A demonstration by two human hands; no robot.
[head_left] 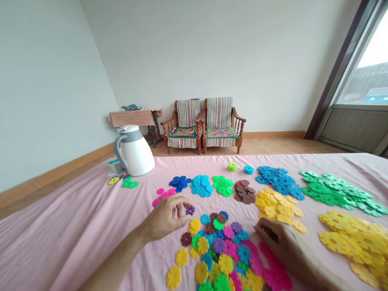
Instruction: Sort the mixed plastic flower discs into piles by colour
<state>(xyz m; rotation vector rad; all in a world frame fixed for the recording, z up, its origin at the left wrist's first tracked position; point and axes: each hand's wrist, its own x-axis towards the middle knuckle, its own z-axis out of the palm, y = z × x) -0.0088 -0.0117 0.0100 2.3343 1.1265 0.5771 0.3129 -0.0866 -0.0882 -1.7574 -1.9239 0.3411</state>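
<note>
- Pink cloth [75, 226] covers the surface; plastic snowflake discs lie on it in colour-sorted groups and one mixed heap.
- Left hand [168, 216]: rests on the cloth at the upper left edge of the mixed pile [218, 250], fingers curled, thumb and fingertips close to a purple disc [190, 210]. Whether it pinches the disc or only touches it cannot be told.
- Right hand [281, 242]: lies knuckles-up at the right edge of the mixed pile, fingers bent down onto the magenta discs [273, 270]. Its grip is hidden; cannot tell what it holds.
- Sorted groups behind the hands, left to right: pink discs [163, 196], dark blue discs [179, 182], light blue discs [201, 186], green discs [222, 186], brown discs [245, 191].
- Larger spreads to the right: orange-yellow discs [277, 208], blue discs [279, 180], dark green discs [336, 190], yellow discs [354, 238].
- Two small stacks, one lime [232, 166], one blue [248, 169], stand apart near the far edge.
- White jug [135, 151] stands at the far left of the surface, with a few green discs just beside it.
- Two wooden armchairs [203, 125] stand against the back wall.
</note>
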